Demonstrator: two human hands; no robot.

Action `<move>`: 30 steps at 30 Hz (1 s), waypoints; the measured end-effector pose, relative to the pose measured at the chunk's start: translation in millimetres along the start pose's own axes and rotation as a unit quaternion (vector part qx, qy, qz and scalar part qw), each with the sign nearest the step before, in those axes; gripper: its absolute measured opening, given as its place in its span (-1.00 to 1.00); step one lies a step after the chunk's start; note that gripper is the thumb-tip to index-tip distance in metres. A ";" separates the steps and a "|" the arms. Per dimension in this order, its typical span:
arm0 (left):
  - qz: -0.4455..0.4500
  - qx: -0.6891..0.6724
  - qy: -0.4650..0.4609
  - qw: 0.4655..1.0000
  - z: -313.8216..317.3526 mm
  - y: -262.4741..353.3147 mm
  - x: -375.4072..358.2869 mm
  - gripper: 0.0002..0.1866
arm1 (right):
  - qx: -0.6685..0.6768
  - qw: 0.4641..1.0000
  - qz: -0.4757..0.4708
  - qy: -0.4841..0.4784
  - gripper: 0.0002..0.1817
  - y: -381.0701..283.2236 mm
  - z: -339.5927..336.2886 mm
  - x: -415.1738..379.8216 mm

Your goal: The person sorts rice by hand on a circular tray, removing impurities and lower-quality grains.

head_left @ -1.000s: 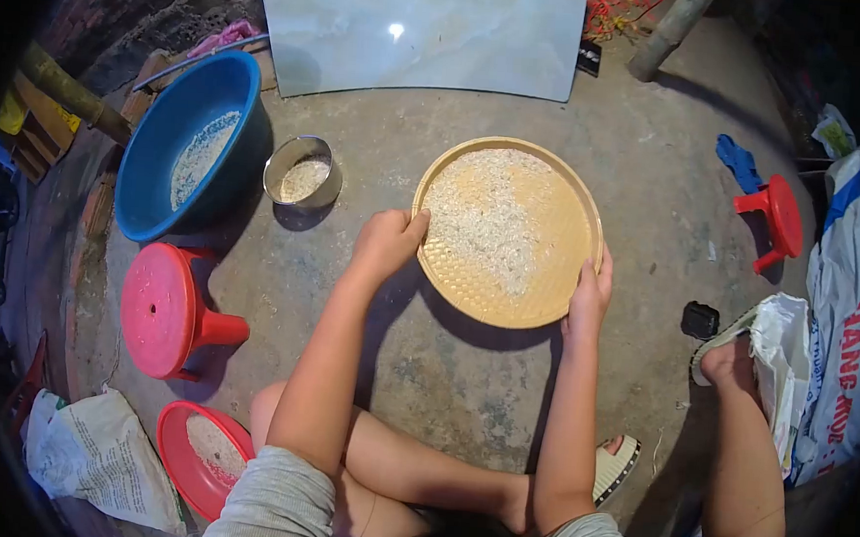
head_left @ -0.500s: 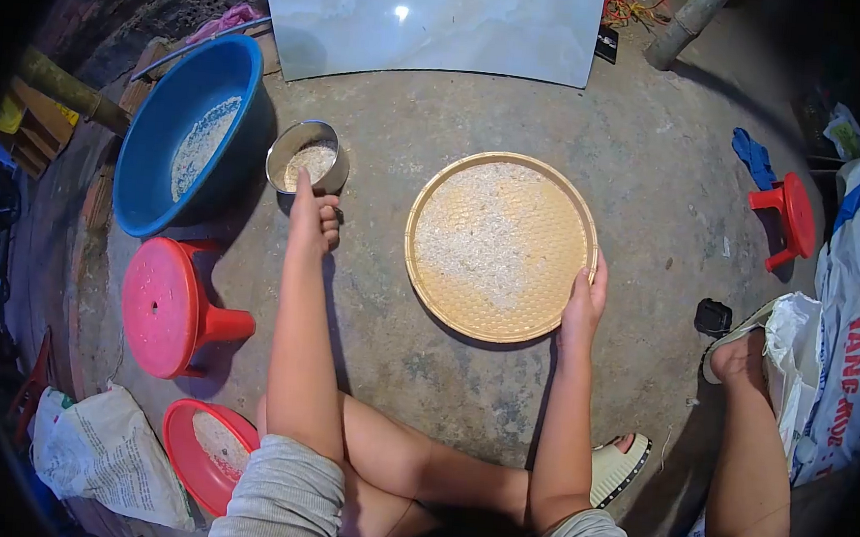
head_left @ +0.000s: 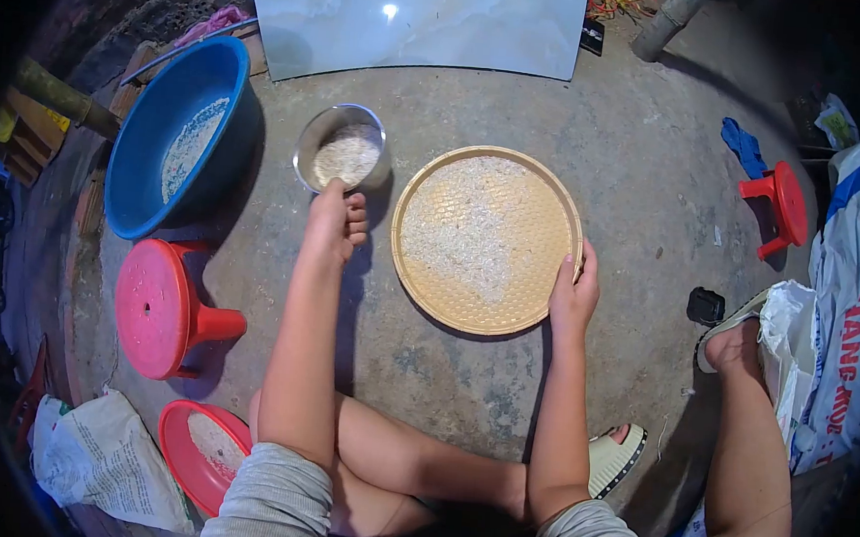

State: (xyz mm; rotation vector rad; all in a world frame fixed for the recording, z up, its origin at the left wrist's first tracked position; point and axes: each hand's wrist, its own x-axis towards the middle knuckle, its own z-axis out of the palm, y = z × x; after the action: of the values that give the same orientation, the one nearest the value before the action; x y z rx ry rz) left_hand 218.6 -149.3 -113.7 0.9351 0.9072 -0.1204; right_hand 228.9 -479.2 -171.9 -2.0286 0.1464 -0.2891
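My left hand [head_left: 339,222] is closed on the near side of a metal pot [head_left: 304,153], thumb at the rim. Pale grain [head_left: 349,151] lies inside the pot, which looks lifted off the floor. To its right is a round woven tray [head_left: 518,318] with whitish grain [head_left: 467,226] spread over its left and upper part. My right hand [head_left: 575,282] grips the tray's right rim, thumb on top and fingers round the outside.
A tilted blue basin [head_left: 125,176] with grain stands at the left, above a red stool [head_left: 152,309]. Lower left are a red bowl [head_left: 175,450] and a white sack [head_left: 108,456]. Another red stool [head_left: 788,204] and printed sacks [head_left: 840,323] are at the right. A glossy panel [head_left: 416,22] lies ahead.
My left hand has moved right with the pot, closer to the tray. The pot appears higher. My right hand still grips the tray; the whole view has shifted slightly.
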 end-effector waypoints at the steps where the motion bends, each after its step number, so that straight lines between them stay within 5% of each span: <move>1: -0.013 -0.014 -0.033 0.999 5.4 -2.4 -1.7 -0.59 | 0.025 0.999 0.037 -0.002 -0.57 -2.9 0.3 2.0; 3: -0.030 -0.038 -0.070 0.996 19.3 -7.8 -8.1 -0.59 | 0.050 0.996 0.070 0.001 -0.57 -3.3 -2.1 -1.4; 6: -0.049 -0.033 -0.109 0.992 32.8 -8.5 -23.4 -0.60 | 0.110 0.993 -0.028 0.039 -0.55 15.6 4.4 -0.5; 8: -0.026 0.012 -0.121 0.992 38.7 -11.4 -34.0 -0.61 | 0.170 0.984 0.016 0.054 -0.53 20.1 1.8 -3.0; 15: -0.006 0.066 -0.188 0.980 34.2 -24.3 -51.8 -0.63 | 0.025 0.999 0.011 0.044 -0.49 40.7 6.4 8.5; 21: 0.043 0.173 -0.101 0.979 6.4 -32.7 -71.5 -0.61 | -0.185 0.981 0.040 -0.041 -0.48 7.8 7.7 22.9; 26: 0.006 0.131 -0.066 0.989 -0.6 -30.8 -49.8 -0.57 | -0.071 0.993 0.094 -0.002 -0.57 -5.9 10.8 18.7; 28: 0.014 0.110 -0.050 0.993 -1.7 -29.9 -40.3 -0.56 | -0.153 0.981 -0.097 0.071 -0.68 -25.1 15.6 9.6; 30: 0.048 0.094 -0.004 0.994 -4.4 -34.9 -27.7 -0.55 | -0.183 0.966 -0.175 0.051 -0.71 -45.2 21.0 6.9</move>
State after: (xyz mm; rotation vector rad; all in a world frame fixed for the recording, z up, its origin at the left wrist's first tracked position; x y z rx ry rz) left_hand 182.3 -175.2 -117.4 1.1505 0.8525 -0.1293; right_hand 240.2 -442.0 -139.9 -2.4053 -0.1078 -0.6274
